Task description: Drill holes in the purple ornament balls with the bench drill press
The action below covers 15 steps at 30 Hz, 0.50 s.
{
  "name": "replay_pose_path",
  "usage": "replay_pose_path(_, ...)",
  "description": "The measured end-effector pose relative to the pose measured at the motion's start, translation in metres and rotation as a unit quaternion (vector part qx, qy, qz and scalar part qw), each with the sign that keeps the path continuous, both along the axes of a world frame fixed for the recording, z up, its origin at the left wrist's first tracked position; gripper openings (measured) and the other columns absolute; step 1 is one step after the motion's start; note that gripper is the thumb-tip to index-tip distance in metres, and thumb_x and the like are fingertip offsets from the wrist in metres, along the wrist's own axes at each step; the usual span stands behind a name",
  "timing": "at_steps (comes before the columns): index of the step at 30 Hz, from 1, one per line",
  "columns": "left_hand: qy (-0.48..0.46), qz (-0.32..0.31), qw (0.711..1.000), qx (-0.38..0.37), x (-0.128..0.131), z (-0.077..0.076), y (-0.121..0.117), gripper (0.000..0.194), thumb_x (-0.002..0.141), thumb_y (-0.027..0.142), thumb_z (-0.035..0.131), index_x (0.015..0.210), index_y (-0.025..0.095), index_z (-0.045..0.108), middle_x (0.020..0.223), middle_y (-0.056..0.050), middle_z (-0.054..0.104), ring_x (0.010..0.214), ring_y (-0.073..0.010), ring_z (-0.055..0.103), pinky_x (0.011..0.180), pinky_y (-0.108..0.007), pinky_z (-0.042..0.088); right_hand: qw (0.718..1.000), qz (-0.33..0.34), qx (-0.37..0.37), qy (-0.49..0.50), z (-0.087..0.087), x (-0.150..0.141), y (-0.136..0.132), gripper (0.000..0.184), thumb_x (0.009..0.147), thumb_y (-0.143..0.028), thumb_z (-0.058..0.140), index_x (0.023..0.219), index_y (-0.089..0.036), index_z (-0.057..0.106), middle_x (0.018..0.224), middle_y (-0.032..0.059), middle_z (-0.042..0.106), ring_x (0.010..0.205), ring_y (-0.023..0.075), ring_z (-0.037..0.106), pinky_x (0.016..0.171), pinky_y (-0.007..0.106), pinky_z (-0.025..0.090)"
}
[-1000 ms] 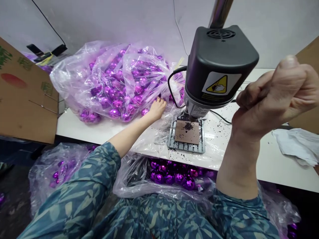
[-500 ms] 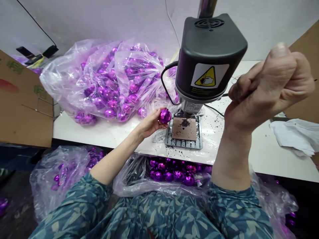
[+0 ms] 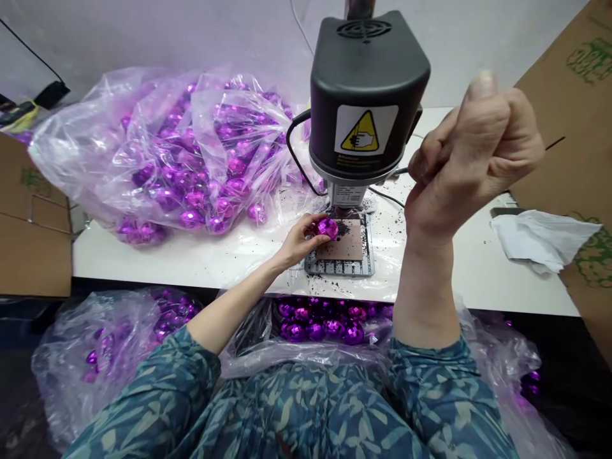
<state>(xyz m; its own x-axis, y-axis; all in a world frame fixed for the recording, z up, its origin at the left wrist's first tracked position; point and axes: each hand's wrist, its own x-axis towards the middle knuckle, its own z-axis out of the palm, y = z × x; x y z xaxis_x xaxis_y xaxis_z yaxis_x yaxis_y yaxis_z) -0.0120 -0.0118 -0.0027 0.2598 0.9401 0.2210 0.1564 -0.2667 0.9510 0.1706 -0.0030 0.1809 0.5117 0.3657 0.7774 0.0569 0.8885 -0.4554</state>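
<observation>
Between the thumb and fingers of my left hand [image 3: 305, 241] is a shiny purple faceted ball [image 3: 327, 229], held over the brown board [image 3: 351, 245] on the drill press's metal base [image 3: 368, 261]. Dark shavings lie on the board around a small hole. The dark drill press head [image 3: 368, 83], with a yellow warning label, stands just above and behind the ball. To its right, my right hand [image 3: 473, 153] is closed in a fist around the drill press lever [image 3: 400, 171]; only a short dark piece shows, as the fingers cover the grip.
A large clear bag [image 3: 162, 146] of purple balls lies on the white table [image 3: 157, 261] at left. More balls [image 3: 333, 328] sit in an open bag below the front edge. White cloth [image 3: 540, 236] lies at right. Cardboard boxes [image 3: 36, 223] flank both sides.
My left hand has come from beside the big bag with a purple ball and brought it right, over the board. My right fist stays on the lever; the view has shifted right.
</observation>
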Motion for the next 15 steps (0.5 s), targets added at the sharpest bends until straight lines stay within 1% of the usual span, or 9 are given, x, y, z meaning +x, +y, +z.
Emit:
replay_pose_path(3, 0.034, 0.001, 0.999, 0.032, 0.006, -0.005, 0.006, 0.052, 0.081, 0.036, 0.081, 0.129, 0.021, 0.066, 0.110, -0.007, 0.063, 0.098, -0.0201, 0.062, 0.088, -0.035, 0.053, 1.000, -0.022, -0.004, -0.012, 0.000, -0.001, -0.001, 0.053, 0.082, -0.058, 0.059, 0.057, -0.023, 0.029, 0.042, -0.0089, 0.030, 0.035, 0.0040, 0.028, 0.040, 0.027, 0.020)
replay_pose_path(6, 0.054, 0.000, 0.998, 0.042, 0.011, -0.008, 0.009, 0.053, 0.080, 0.032, 0.081, 0.129, 0.022, 0.064, 0.113, -0.007, 0.060, 0.097, -0.0195, 0.062, 0.088, -0.036, 0.054, 1.000, -0.021, 0.002, -0.017, -0.001, -0.002, -0.003, 0.054, 0.082, -0.057, 0.061, 0.056, -0.022, 0.029, 0.043, -0.0079, 0.028, 0.035, 0.0051, 0.027, 0.040, 0.029, 0.020)
replay_pose_path(8, 0.056, 0.000, 0.997, 0.045, 0.015, -0.008, 0.009, 0.055, 0.078, 0.030, 0.083, 0.129, 0.021, 0.062, 0.115, -0.007, 0.059, 0.095, -0.0189, 0.062, 0.087, -0.036, 0.055, 0.999, -0.027, -0.001, -0.021, -0.001, -0.002, -0.004, 0.055, 0.083, -0.058, 0.059, 0.057, -0.022, 0.026, 0.043, -0.0074, 0.027, 0.036, 0.0051, 0.026, 0.040, 0.029, 0.020)
replay_pose_path(10, 0.063, 0.001, 0.997, 0.052, 0.019, -0.007, 0.008, 0.055, 0.075, 0.028, 0.085, 0.125, 0.019, 0.062, 0.115, -0.008, 0.060, 0.094, -0.0191, 0.063, 0.085, -0.036, 0.056, 0.998, -0.047, -0.016, -0.032, 0.000, -0.003, -0.004, 0.057, 0.084, -0.063, 0.053, 0.058, -0.022, 0.023, 0.044, -0.0070, 0.027, 0.036, 0.0045, 0.026, 0.040, 0.028, 0.020)
replay_pose_path(13, 0.091, 0.004, 0.993, 0.074, 0.026, -0.007, 0.003, 0.052, 0.071, 0.025, 0.087, 0.118, 0.018, 0.064, 0.115, -0.009, 0.062, 0.102, -0.0228, 0.063, 0.091, -0.039, 0.056, 0.994, -0.088, -0.039, -0.048, 0.000, -0.003, -0.005, 0.058, 0.085, -0.070, 0.041, 0.061, -0.023, 0.019, 0.044, -0.0067, 0.026, 0.036, 0.0037, 0.026, 0.040, 0.026, 0.022)
replay_pose_path(15, 0.099, 0.010, 0.992, 0.075, 0.031, -0.009, -0.001, 0.053, 0.071, 0.024, 0.086, 0.119, 0.018, 0.063, 0.117, -0.009, 0.064, 0.109, -0.0253, 0.063, 0.097, -0.042, 0.054, 0.993, -0.101, -0.045, -0.049, 0.000, -0.004, -0.005, 0.058, 0.084, -0.073, 0.038, 0.061, -0.023, 0.018, 0.044, -0.0065, 0.025, 0.037, 0.0039, 0.026, 0.040, 0.026, 0.023)
